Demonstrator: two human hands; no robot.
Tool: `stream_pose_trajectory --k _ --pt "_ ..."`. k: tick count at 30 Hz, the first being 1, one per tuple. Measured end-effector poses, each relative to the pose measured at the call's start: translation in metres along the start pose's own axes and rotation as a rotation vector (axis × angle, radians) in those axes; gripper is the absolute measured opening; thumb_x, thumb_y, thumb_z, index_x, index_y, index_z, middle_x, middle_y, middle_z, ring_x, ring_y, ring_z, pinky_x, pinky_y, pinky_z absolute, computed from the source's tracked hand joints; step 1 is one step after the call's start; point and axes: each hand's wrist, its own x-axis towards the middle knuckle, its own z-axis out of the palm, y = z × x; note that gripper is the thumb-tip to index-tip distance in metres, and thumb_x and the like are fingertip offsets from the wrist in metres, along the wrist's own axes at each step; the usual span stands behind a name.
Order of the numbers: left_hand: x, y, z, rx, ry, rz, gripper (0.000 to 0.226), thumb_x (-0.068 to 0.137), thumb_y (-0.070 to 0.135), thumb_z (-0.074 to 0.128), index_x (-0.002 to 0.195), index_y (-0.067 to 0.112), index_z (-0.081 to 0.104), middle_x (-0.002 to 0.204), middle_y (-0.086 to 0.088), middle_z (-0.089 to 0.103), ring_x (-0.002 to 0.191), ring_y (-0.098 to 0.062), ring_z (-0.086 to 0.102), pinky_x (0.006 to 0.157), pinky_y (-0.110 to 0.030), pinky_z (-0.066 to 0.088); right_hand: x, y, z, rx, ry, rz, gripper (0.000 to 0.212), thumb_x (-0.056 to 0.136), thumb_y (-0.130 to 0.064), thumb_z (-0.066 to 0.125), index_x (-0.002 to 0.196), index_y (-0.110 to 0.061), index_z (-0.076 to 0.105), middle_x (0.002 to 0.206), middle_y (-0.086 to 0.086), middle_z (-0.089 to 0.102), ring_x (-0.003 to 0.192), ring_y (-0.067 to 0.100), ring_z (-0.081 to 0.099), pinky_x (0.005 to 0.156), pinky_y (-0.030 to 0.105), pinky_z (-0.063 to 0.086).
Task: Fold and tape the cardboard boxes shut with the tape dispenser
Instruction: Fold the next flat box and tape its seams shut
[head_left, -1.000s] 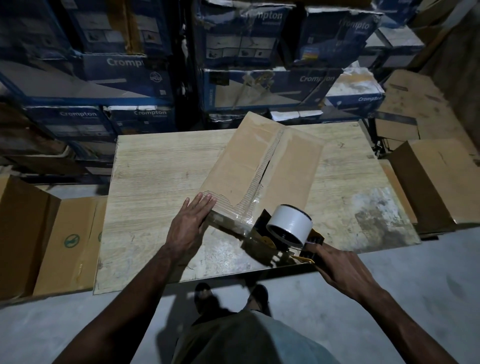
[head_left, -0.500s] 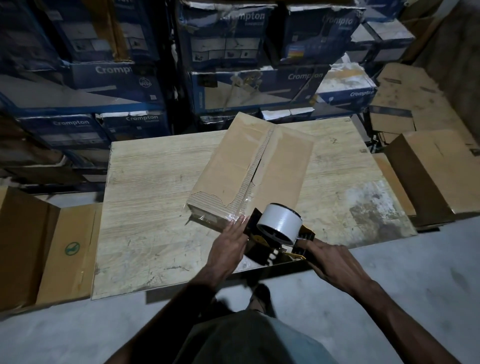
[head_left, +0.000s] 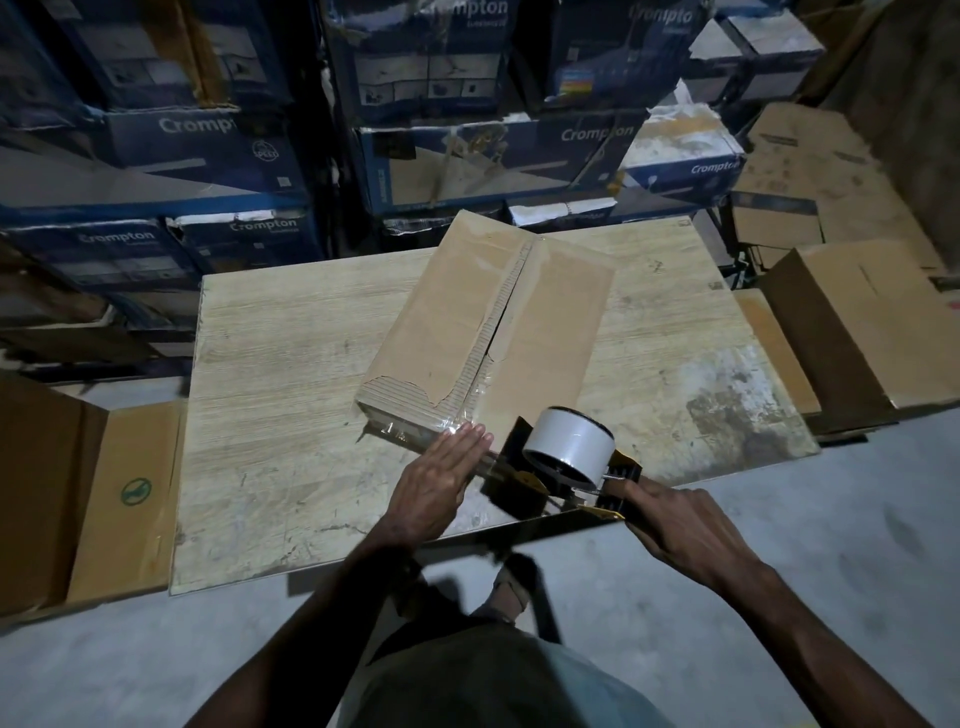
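Note:
A long brown cardboard box (head_left: 457, 317) lies on the wooden table (head_left: 291, 374), its two top flaps meeting along a torn centre seam. Clear tape covers its near end. My left hand (head_left: 441, 478) lies flat with straight fingers on the tape at the box's near edge. Right beside it is the black and yellow tape dispenser (head_left: 561, 467) with a white roll. My right hand (head_left: 675, 530) grips the dispenser's handle at the table's front edge.
Stacked blue printed cartons (head_left: 467, 156) form a wall behind the table. A closed brown box (head_left: 862, 332) stands to the right, and flat cardboard (head_left: 124, 499) leans at the left. Grey concrete floor (head_left: 810, 551) lies around me.
My left hand slid right along the box's near end, from the left corner to the seam beside the dispenser. The dispenser and my right hand stayed almost still.

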Motion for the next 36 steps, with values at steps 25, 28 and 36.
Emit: stream_pose_trajectory --k 25,28,36 --pt "0.026 0.061 0.026 0.227 -0.112 0.134 0.081 0.057 -0.001 0.091 0.134 0.005 0.066 0.151 -0.012 0.055 0.141 -0.024 0.050 0.128 -0.036 0.011 -0.030 0.027 0.000 0.003 -0.031 0.037 0.064 0.075 -0.018 0.087 0.127 -0.032 0.054 0.107 -0.002 0.072 0.051 0.022 0.060 0.039 0.030 0.039" --pt "0.025 0.061 0.023 0.244 -0.088 0.171 0.079 0.062 -0.003 0.083 0.138 0.004 0.062 0.153 -0.012 0.053 0.144 -0.023 0.046 0.129 -0.033 0.004 -0.029 0.026 -0.003 -0.009 -0.037 0.026 0.064 0.074 -0.018 0.087 0.127 -0.033 0.053 0.103 -0.003 0.072 0.052 0.021 0.059 0.040 0.029 0.036" --pt "0.022 0.055 0.024 0.145 -0.083 0.202 0.080 0.081 -0.010 0.052 0.158 0.007 0.037 0.164 -0.007 0.030 0.153 -0.021 0.031 0.129 -0.033 0.003 -0.082 0.059 -0.018 -0.057 -0.079 0.027 0.079 0.059 -0.012 0.095 0.123 -0.035 0.054 0.100 -0.001 0.073 0.041 0.021 0.052 0.038 0.026 0.024"
